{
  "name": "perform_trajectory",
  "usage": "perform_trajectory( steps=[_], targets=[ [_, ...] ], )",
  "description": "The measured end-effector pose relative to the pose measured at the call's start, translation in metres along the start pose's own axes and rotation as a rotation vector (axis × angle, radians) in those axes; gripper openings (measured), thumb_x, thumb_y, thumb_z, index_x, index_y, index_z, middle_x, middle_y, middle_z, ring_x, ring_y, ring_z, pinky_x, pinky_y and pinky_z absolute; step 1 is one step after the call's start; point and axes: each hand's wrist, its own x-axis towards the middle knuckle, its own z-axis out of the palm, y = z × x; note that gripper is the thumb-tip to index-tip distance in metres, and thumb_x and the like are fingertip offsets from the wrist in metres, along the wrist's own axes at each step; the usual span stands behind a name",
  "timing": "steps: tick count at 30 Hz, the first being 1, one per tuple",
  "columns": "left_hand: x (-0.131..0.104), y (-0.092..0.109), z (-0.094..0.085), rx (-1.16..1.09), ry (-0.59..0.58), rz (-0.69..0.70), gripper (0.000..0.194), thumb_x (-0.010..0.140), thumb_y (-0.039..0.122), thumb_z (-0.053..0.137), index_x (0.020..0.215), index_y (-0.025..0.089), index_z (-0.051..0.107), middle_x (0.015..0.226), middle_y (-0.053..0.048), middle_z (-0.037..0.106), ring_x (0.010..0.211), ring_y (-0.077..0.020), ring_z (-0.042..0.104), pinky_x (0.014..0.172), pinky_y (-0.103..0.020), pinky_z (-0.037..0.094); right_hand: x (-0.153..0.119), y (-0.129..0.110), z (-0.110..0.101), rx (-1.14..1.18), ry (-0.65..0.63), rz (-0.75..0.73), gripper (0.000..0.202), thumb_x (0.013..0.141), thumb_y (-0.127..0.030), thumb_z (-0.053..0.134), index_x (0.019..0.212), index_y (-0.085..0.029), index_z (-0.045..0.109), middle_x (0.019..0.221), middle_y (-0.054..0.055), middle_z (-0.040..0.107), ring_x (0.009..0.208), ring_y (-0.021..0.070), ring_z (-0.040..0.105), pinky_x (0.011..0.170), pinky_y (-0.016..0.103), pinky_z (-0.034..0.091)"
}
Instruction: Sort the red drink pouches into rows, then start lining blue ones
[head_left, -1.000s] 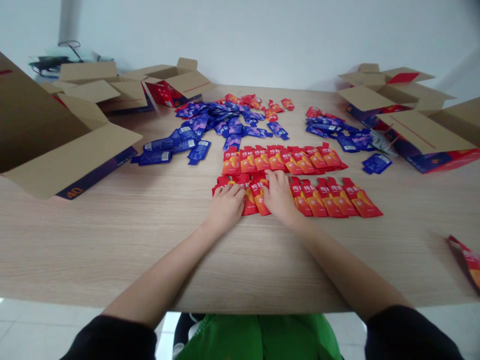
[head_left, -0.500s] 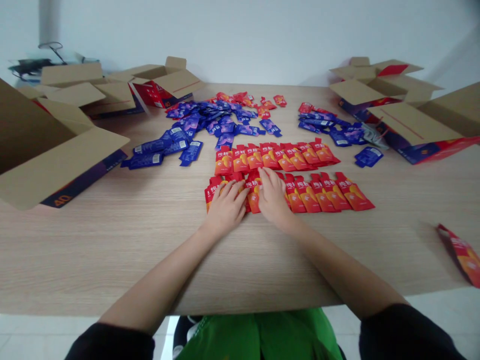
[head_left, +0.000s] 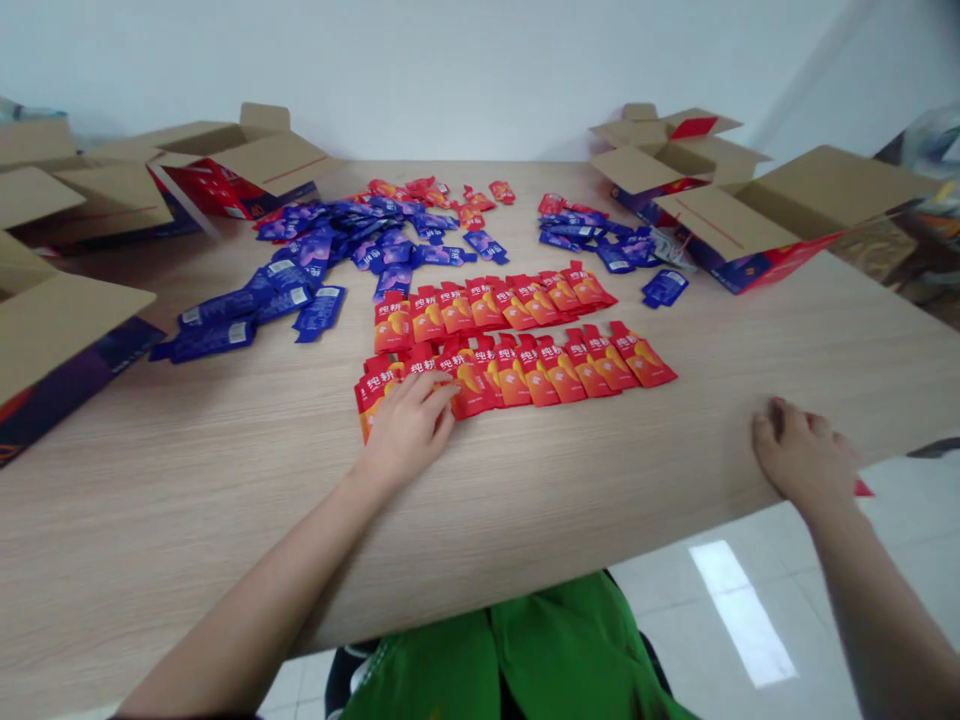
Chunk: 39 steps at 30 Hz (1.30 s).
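My left hand lies with its fingers apart on the left end of the nearer row of red pouches. Behind it runs a second row of red pouches, the pouches overlapping side by side. Over at the table's right edge, my right hand is closed on a red pouch. Most of that pouch is hidden under the hand; a red corner shows beside the wrist.
Blue pouches are heaped behind the rows, with red ones at the back. A smaller blue pile lies to the right. Open cardboard boxes stand at left and right.
My right hand has left the nearer row and moved right to the lone red pouch, which it now grips. My left hand stays at the row's left end. The view has turned right.
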Motion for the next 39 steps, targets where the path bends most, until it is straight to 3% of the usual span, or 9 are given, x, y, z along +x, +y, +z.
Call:
perform_trajectory(
  steps=[7,11,16,21,25,27,30,35,39],
  targets=[
    [0.002,-0.001,0.012,0.087,-0.050,-0.004,0.037,0.099,0.023,0.043,0.130,0.017,0.063,0.144,-0.014,0.053,0.134,-0.0336,0.046,0.106,-0.053,0.043,0.013,0.012,-0.017,-0.109,-0.150,-0.062,0.063,0.094,-0.035,0.037,0.149,-0.005,0.045,0.105,0.034,0.068,0.091,0.0438,0.069,0.084,0.053,0.050],
    [0.003,-0.001,0.015,0.114,-0.052,0.014,0.039,0.099,0.024,0.044,0.133,0.014,0.061,0.147,-0.014,0.051,0.137,-0.0349,0.043,0.108,-0.052,0.042,0.007,-0.009,-0.020,-0.067,-0.214,-0.152,0.063,0.098,-0.043,0.028,0.147,-0.010,0.049,0.116,0.031,0.066,0.104,0.0392,0.067,0.087,0.047,0.051],
    [0.006,-0.004,0.017,0.096,-0.040,-0.006,0.047,0.096,0.027,0.050,0.140,0.012,0.055,0.148,-0.016,0.049,0.138,-0.0350,0.041,0.113,-0.052,0.039,-0.018,-0.028,-0.009,-0.072,-0.026,-0.198,0.060,0.092,-0.056,0.039,0.133,-0.020,0.062,0.132,0.020,0.063,0.113,0.0388,0.064,0.095,0.050,0.050],
    [0.010,-0.006,0.015,0.087,-0.081,-0.012,0.055,0.093,0.032,0.053,0.144,0.010,0.051,0.150,-0.015,0.048,0.142,-0.0334,0.037,0.117,-0.049,0.035,-0.037,-0.005,-0.004,-0.140,-0.041,-0.072,0.056,0.088,-0.057,0.034,0.122,-0.025,0.066,0.097,0.016,0.072,0.086,0.0413,0.068,0.074,0.052,0.054],
    [0.013,-0.007,0.014,0.115,-0.134,-0.021,0.068,0.089,0.033,0.055,0.151,0.010,0.042,0.157,-0.015,0.041,0.145,-0.0361,0.033,0.118,-0.053,0.032,-0.030,-0.007,-0.021,-0.013,-0.074,0.065,0.057,0.084,-0.058,0.036,0.123,-0.030,0.066,0.071,0.016,0.066,0.075,0.0432,0.066,0.065,0.052,0.051],
    [0.013,-0.006,0.015,0.127,-0.165,-0.030,0.068,0.089,0.035,0.055,0.152,0.013,0.042,0.158,-0.014,0.039,0.145,-0.0370,0.034,0.118,-0.055,0.030,-0.025,-0.032,-0.037,0.050,-0.049,0.091,0.056,0.082,-0.057,0.040,0.124,-0.029,0.066,0.077,0.017,0.069,0.077,0.0409,0.068,0.067,0.050,0.051],
    [0.014,-0.006,0.017,0.137,-0.205,-0.047,0.061,0.095,0.037,0.049,0.152,0.016,0.044,0.159,-0.013,0.039,0.144,-0.0379,0.036,0.118,-0.056,0.028,-0.024,-0.100,-0.060,0.167,0.052,-0.018,0.047,0.079,-0.051,0.056,0.120,-0.030,0.068,0.092,0.013,0.075,0.078,0.0341,0.070,0.066,0.043,0.052],
    [0.014,-0.007,0.021,0.131,-0.175,-0.067,0.057,0.100,0.049,0.042,0.149,0.018,0.048,0.158,-0.012,0.041,0.144,-0.0371,0.037,0.118,-0.056,0.029,-0.028,-0.230,-0.069,0.493,0.375,-0.533,0.024,0.086,-0.031,0.060,0.105,-0.023,0.072,0.092,0.008,0.075,0.081,0.0243,0.069,0.076,0.036,0.053],
    [0.014,-0.007,0.026,0.127,-0.137,-0.083,0.058,0.097,0.058,0.049,0.144,0.024,0.053,0.159,-0.011,0.039,0.143,-0.0392,0.037,0.116,-0.057,0.031,-0.027,-0.294,-0.048,0.585,0.352,-0.864,0.028,0.095,-0.016,0.051,0.112,-0.022,0.073,0.105,0.007,0.076,0.090,0.0224,0.064,0.087,0.038,0.052]
  ],
)
